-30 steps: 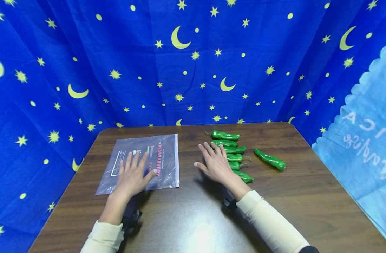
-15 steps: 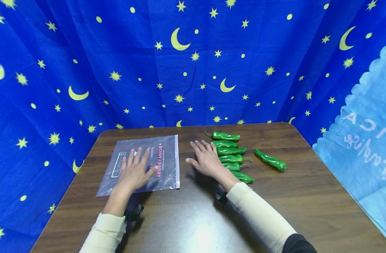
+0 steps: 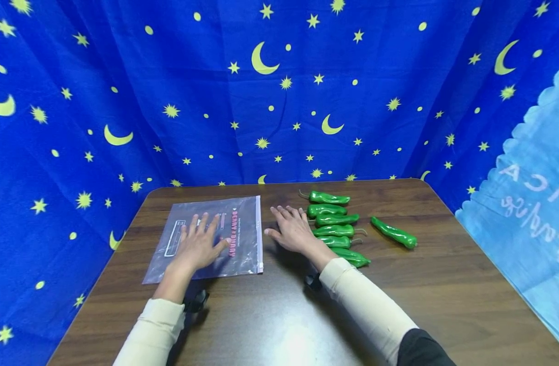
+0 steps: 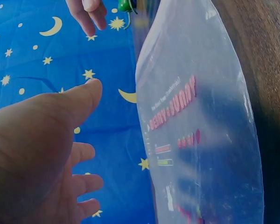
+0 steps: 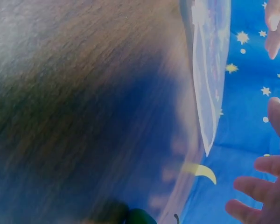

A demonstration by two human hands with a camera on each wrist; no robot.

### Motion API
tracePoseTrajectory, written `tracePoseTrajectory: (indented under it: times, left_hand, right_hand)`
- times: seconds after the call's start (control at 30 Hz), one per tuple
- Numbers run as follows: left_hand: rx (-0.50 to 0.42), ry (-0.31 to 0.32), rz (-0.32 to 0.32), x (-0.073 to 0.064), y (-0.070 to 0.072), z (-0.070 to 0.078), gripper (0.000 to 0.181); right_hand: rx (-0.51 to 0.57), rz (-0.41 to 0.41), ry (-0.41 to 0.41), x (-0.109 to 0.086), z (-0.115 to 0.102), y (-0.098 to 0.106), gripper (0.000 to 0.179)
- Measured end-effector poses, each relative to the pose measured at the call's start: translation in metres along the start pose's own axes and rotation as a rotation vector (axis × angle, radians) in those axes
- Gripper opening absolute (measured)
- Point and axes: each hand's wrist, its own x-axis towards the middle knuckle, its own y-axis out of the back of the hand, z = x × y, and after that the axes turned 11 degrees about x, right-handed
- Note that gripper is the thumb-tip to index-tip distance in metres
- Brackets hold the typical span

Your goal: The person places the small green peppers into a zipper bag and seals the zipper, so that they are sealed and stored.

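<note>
A clear zip bag (image 3: pixel 242 259) with red lettering lies flat at the left of the table, its zip edge toward the right. Over it hovers my left hand (image 3: pixel 198 251), fingers spread and holding nothing; the left wrist view shows a gap between that hand and the bag (image 4: pixel 200 121). My right hand (image 3: pixel 294 234) is held above the table, just left of a column of several green peppers (image 3: pixel 336 219), also with nothing in its fingers. Its forearm passes near the closest pepper (image 3: pixel 352 257). In the right wrist view, the hand (image 5: pixel 266 186) has its fingers extended.
One more green pepper (image 3: pixel 393 233) lies apart, slanted, right of the column. The brown wooden table (image 3: pixel 421 305) ends at a blue curtain (image 3: pixel 215 101) with moons and stars. A light blue cloth (image 3: pixel 531 213) hangs at the right.
My right hand has moved left, off the peppers it partly covered, toward the bag's zip edge. The left hand has shifted only slightly. Bag and peppers lie as before.
</note>
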Motion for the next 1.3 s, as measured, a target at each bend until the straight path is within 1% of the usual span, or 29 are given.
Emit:
tracePoseTrajectory:
  times: [0.13, 0.3, 0.53, 0.7, 0.9, 1.03, 1.2, 1.3]
  left_hand:
    - [0.013, 0.0, -0.017, 0.004, -0.004, -0.001, 0.074]
    - [0.034, 0.004, -0.049, 0.008, -0.007, -0.004, 0.074]
    - [0.045, -0.003, -0.087, 0.014, -0.012, -0.005, 0.072]
    - [0.029, 0.006, -0.11, 0.016, -0.015, -0.005, 0.073]
    - [0.034, -0.003, -0.136, 0.018, -0.021, -0.008, 0.074]
    - [0.033, -0.006, -0.147, 0.02, -0.025, -0.009, 0.073]
    - [0.023, -0.009, -0.146, 0.022, -0.03, -0.011, 0.072]
    - [0.025, -0.009, -0.157, 0.023, -0.033, -0.011, 0.071]
  right_hand:
    - [0.008, -0.027, -0.011, 0.003, 0.0, -0.005, 0.065]
    - [-0.009, -0.074, -0.013, 0.006, 0.0, -0.012, 0.064]
    - [-0.021, -0.101, -0.023, 0.009, 0.003, -0.017, 0.061]
    - [0.002, -0.143, -0.029, 0.009, 0.002, -0.02, 0.061]
    - [0.032, -0.189, -0.039, 0.011, 0.002, -0.022, 0.06]
    - [0.037, -0.203, -0.035, 0.011, 0.002, -0.025, 0.059]
    - [0.017, -0.195, -0.02, 0.012, 0.002, -0.03, 0.056]
    - [0.006, -0.211, -0.024, 0.013, 0.001, -0.032, 0.056]
